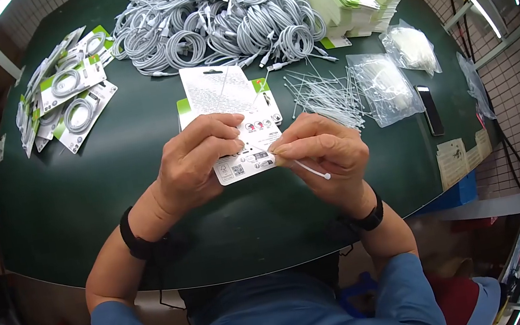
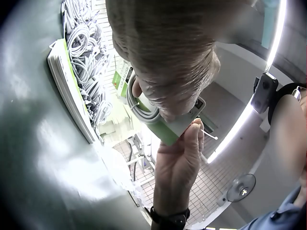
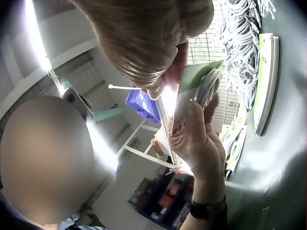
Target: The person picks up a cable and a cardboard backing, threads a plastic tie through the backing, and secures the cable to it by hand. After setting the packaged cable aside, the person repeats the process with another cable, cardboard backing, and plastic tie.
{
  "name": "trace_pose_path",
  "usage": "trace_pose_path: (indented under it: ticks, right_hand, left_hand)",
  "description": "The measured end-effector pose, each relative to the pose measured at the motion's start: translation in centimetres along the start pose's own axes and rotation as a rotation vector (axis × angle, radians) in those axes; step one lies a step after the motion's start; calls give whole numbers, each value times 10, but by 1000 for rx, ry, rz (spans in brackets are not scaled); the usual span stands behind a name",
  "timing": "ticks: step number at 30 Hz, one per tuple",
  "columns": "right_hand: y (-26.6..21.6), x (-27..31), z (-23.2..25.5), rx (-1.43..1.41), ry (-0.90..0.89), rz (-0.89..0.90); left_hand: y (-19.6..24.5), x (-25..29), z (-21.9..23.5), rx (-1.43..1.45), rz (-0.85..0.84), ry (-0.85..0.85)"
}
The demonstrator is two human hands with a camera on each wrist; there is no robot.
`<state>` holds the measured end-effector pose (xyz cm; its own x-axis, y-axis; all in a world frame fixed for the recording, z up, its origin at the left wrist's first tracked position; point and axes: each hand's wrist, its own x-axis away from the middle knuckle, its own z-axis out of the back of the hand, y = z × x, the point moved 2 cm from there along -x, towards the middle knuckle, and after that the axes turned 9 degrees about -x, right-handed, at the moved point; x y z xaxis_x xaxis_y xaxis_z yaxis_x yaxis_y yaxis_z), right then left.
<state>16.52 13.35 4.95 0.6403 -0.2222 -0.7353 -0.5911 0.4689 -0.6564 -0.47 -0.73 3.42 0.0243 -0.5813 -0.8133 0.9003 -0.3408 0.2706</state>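
Head view: the left hand (image 1: 195, 159) grips a card (image 1: 215, 95) above the surface (image 1: 135, 148), its fingers on the card's left part. The right hand (image 1: 330, 151) pinches a tie (image 1: 310, 169) at the card's lower right edge — head end free, pointing down and right. Loose ties (image 1: 328, 100) lie to the right, near two bags (image 1: 384, 85) and a phone (image 1: 430, 110); a cable heap (image 1: 217, 19) lies beyond.

Left wrist view: a coil (image 2: 144, 115) sits against the card, in the left fingers' grip.

Right wrist view: left fingers hold card and coil together — the tie protrudes from the right fingers.
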Motion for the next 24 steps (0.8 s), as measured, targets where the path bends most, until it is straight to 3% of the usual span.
trace_pose_path:
  ticks: [6, 8, 16, 20, 23, 24]
  right_hand:
    - [1, -4, 1, 29, -86, -126]
    - [-2, -7, 5, -25, -154, -256]
    - [-24, -20, 22, -221, -307, -405]
    - [-30, -22, 23, -387, -349, -465]
    - [-26, -21, 22, -526, -328, -500]
    - [-23, -20, 21, -589, -300, -514]
  left_hand:
    - [11, -2, -2, 1, -6, -22]
    - [19, -3, -3, 2, -24, -19]
    - [75, -25, 23, -330, -203, -39]
    - [88, -33, 26, -306, -209, -37]
    - [81, -23, 12, 74, -7, -17]
    - [82, -22, 13, 75, 1, -24]
